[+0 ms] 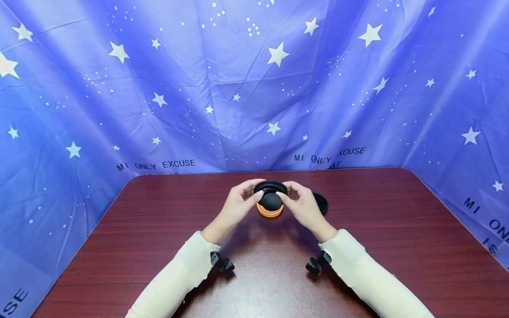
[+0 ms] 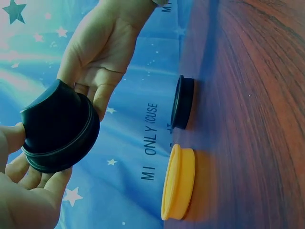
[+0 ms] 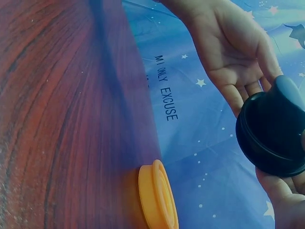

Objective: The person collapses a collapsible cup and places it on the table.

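Note:
A black round piece (image 1: 271, 185) with a wide rim and a narrower domed part is held up off the table between both hands. My left hand (image 1: 238, 201) grips its left side, thumb on the domed part and fingers at the rim. The right hand (image 1: 301, 202) holds the opposite side in the same way. In the left wrist view, an orange round piece (image 2: 182, 183) with a flanged rim rests on the table, apart from the held piece. Beyond it sits a black ridged disc (image 2: 183, 102), partly behind the right hand in the head view.
The dark red wood-grain table (image 1: 167, 212) has rounded far corners. A blue star-printed cloth (image 1: 238, 88) hangs behind and along both sides. Small black devices (image 1: 222, 262) are strapped at both wrists, over pale sleeves.

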Tool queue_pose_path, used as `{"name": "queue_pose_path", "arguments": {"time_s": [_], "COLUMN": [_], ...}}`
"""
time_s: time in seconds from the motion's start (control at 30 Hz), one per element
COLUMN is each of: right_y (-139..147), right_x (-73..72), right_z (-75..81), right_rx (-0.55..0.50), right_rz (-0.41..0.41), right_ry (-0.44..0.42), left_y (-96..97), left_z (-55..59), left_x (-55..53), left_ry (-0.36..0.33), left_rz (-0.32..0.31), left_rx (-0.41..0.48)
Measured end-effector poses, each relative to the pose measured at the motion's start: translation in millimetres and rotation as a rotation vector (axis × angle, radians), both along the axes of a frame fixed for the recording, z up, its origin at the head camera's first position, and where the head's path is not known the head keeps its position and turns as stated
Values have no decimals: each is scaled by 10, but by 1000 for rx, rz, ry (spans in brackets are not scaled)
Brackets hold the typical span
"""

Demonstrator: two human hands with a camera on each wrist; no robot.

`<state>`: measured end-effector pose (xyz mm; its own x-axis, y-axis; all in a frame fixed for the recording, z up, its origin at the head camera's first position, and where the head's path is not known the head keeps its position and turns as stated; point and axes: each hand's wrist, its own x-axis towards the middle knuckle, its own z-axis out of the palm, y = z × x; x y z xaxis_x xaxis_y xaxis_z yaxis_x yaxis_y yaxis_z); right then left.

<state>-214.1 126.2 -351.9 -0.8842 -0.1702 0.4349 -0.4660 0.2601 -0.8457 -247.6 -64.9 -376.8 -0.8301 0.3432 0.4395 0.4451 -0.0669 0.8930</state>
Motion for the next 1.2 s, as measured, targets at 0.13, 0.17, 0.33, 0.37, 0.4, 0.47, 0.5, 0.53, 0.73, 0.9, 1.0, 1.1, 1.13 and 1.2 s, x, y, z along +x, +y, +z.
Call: {"name": "queue_pose_path", "arguments": {"time_s": [0.13, 0.17, 0.33, 0.37, 0.4, 0.47, 0.5, 0.53, 0.73, 0.9, 1.0, 1.1, 1.13, 1.2], "right_y": [-3, 0, 37, 46, 54, 69, 75, 79, 74, 63, 60, 62, 62, 64], "right_x": [-38, -64, -175, -178, -179, -181, -184, -185, -197, -184, -179, -180, -180, -182], "right_z": [-77, -115, -276, -280, -281, -277, -274, -270, -285, -290, -280, -280, -281, -286], "right_rx": [-7, -11, -53, -62, -75, -91, -88, -80, 9, 50, 58, 67, 61, 41], "right_rz": [-7, -5, 34, 45, 62, 92, 104, 111, 190, 239, 230, 226, 227, 226], "right_ry": [-1, -2, -21, -35, -50, -73, -79, -81, -83, -78, -82, -84, -91, -99], "left_y": [23, 27, 33, 32, 26, 11, 2, -6, -26, 0, 11, 11, 10, 10], "left_z": [-12, -12, -3, 1, 11, 29, 41, 50, 54, 43, 51, 51, 51, 54], "left_x": [-3, -2, -3, -5, -2, 1, 7, 10, 30, 45, 50, 44, 40, 26], "left_ry": [10, 14, 16, 13, 10, 0, -2, -4, 17, 49, 60, 57, 49, 30], "left_rz": [44, 54, 80, 80, 82, 88, 92, 97, 68, 68, 72, 58, 50, 24], "left_rx": [-10, -12, -23, -30, -39, -60, -76, -96, -238, -277, -277, -265, -253, -209]}}
